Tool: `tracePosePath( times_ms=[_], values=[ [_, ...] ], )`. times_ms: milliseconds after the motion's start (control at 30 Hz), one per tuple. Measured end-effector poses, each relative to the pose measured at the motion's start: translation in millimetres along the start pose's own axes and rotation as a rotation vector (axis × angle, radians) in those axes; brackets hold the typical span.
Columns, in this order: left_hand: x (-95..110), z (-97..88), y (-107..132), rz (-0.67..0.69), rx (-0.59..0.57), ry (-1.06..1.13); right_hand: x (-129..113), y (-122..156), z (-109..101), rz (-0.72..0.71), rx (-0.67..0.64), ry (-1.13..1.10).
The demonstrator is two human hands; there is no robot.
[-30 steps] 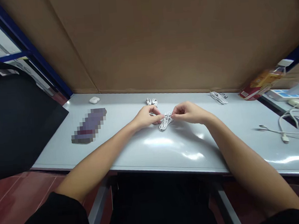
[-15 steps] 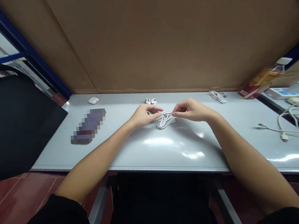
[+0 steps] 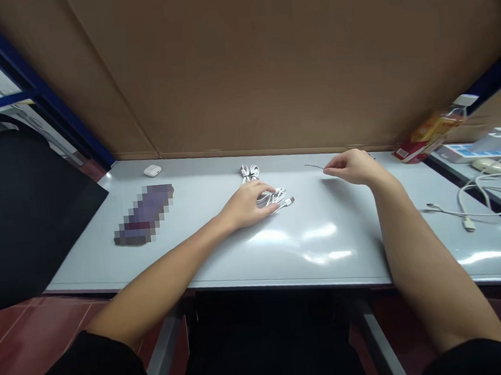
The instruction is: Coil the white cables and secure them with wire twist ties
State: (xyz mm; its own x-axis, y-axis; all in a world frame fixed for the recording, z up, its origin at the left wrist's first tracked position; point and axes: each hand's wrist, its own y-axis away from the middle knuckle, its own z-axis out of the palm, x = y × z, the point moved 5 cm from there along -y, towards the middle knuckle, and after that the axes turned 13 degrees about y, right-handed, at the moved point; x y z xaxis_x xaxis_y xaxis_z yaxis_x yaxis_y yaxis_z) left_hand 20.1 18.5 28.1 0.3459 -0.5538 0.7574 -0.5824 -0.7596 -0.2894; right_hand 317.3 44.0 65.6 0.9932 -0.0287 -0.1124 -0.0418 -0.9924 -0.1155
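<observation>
A coiled white USB cable (image 3: 277, 196) lies on the desk, its metal plug pointing right. My left hand (image 3: 247, 205) is around the coil's left side, thumb in front and fingers behind. Farther right and raised over the desk, my right hand (image 3: 349, 167) pinches a thin black twist tie (image 3: 313, 166), whose free end sticks out to the left. Just behind my left hand sits another white cable bundle (image 3: 250, 173), bound at its middle with a dark tie.
A white earphone case (image 3: 152, 170) and a pixelated, phone-like object (image 3: 144, 215) rest on the left of the grey desk (image 3: 239, 263). At the right are a drink bottle (image 3: 434, 129), a loose white cable (image 3: 468, 224) and a mouse (image 3: 490, 166). A brown panel (image 3: 241, 67) stands behind.
My right hand has moved right, away from the coil, with the black twist tie, and now covers the back-right cable bundle. My left hand has shifted slightly right and down onto the coil.
</observation>
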Motion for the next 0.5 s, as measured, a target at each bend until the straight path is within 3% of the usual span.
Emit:
tracePosePath(
  times_ms=[133, 333, 500],
  values=[
    [1, 7.1, 2, -0.029, -0.018, 0.049, 19, -8, 18, 0.060, -0.102, -0.009],
    [5, 8.7, 1, -0.018, -0.007, 0.106, 11, -9, 22, 0.015, -0.119, -0.011],
    [6, 11.5, 3, -0.100, -0.035, 0.170, 9, -10, 24, 0.024, -0.115, -0.003]
  ],
)
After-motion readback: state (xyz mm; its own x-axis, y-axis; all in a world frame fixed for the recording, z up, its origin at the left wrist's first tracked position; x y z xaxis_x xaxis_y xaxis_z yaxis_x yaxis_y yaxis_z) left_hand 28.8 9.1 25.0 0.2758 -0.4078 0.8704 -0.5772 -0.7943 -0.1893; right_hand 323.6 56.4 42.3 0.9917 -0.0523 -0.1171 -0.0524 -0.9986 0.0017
